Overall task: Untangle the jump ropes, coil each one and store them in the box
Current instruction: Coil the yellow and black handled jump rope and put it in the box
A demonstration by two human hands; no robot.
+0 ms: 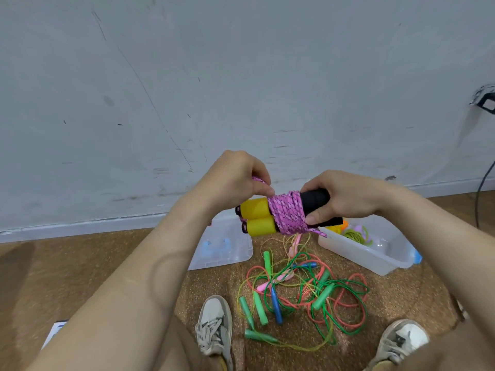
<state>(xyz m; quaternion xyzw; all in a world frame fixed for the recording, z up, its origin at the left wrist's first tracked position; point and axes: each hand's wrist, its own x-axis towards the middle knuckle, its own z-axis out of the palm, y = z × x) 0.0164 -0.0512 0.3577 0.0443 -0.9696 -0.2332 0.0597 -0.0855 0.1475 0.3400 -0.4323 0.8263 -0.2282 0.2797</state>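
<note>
On my feed the biggest of the task's things is the tangled pile of thin plastic jump ropes (302, 287), green, orange-red and yellow cords with green, blue and pink handles, lying low in the centre of the frame. To its upper right stands the clear rectangular plastic box (356, 250), with a yellow-green coiled rope (355, 235) inside. Smaller is the bundle held in the air at the centre: a pink braided rope (288, 212) wound tightly round two foam handles (257, 218), yellow at one end and black at the other.

I see the right hand (345, 199) gripping the black ends, fingers curled round them. The left hand (235, 178) pinches the pink rope at the top of the wrap, between thumb and fingertips.

The handles lie side by side, their long axis running across the frame, yellow ends pointing left and slightly down, black ends right.

A scuffed pale grey wall (241, 76) fills the upper half. Below it is a brown speckled floor (80, 263). A clear flat plastic lid (227, 245) lies left of centre, partly behind the left forearm. Two worn white sneakers, one (214, 325) and the other (401, 341), flank the pile at the bottom. A dark cable (482, 196) hangs at the right edge.
</note>
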